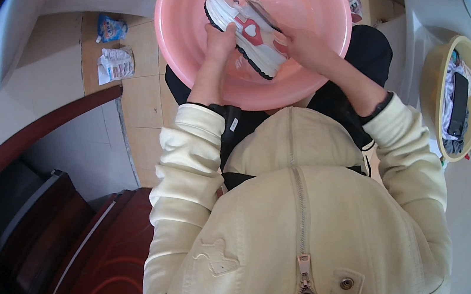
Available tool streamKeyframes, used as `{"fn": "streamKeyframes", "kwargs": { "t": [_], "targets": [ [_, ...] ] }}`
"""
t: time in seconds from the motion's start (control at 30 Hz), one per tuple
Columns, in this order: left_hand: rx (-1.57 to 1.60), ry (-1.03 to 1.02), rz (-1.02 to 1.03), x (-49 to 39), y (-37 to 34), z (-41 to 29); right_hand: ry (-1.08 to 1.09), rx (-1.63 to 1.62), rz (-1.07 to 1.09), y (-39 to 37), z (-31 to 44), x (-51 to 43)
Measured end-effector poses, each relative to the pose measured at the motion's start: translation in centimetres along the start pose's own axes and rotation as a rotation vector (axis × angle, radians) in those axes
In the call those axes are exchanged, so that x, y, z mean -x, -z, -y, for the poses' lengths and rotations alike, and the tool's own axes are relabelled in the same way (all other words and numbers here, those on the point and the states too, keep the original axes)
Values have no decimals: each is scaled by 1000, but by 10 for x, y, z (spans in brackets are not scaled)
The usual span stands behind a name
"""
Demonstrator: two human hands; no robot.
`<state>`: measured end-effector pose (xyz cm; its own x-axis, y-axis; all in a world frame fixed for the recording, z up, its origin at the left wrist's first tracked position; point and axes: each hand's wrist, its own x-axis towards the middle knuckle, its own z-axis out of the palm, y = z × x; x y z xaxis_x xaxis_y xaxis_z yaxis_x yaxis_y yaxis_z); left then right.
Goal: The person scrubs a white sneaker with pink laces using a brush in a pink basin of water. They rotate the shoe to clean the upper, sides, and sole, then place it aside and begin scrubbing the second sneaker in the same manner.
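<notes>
A white sneaker with pink side panels and a black outsole (251, 31) is held on its side inside a large pink plastic basin (164, 27). My left hand (221, 41) grips the shoe by its sole edge, with the thumb on the white midsole. A slim dark brush-like tool (262, 15) lies against the shoe's upper, and my right hand (303, 46) is closed around its lower end, beside the pink and white part of the shoe. Its far end is partly hidden by glare. Shallow water glints at the bottom of the basin.
Two plastic pouches, one blue (111, 28) and one white (116, 64), are on the tiled floor at left. At right, a yellow basin (428, 99) holds clothes and a black phone-like object (457, 104). A dark red door (100, 272) is at lower left.
</notes>
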<state>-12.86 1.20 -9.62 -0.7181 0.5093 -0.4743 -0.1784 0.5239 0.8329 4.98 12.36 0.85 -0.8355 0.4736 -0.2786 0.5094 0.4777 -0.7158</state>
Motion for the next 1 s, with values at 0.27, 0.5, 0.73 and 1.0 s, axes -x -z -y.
{"fn": "streamKeyframes", "kwargs": {
  "t": [0.27, 0.5, 0.73, 1.0],
  "targets": [
    [0, 12, 9, 3, 0, -4, 17, 65, 108, 8, 15, -45],
    [-34, 42, 24, 8, 3, -9, 111, 30, 45, 8, -14, -16],
    [-50, -10, 28, -3, 3, 2, -68, 320, -45, 27, -59, -21],
    [-20, 30, 49, 12, 5, -11, 59, -180, 33, 6, -15, -45]
  ]
}}
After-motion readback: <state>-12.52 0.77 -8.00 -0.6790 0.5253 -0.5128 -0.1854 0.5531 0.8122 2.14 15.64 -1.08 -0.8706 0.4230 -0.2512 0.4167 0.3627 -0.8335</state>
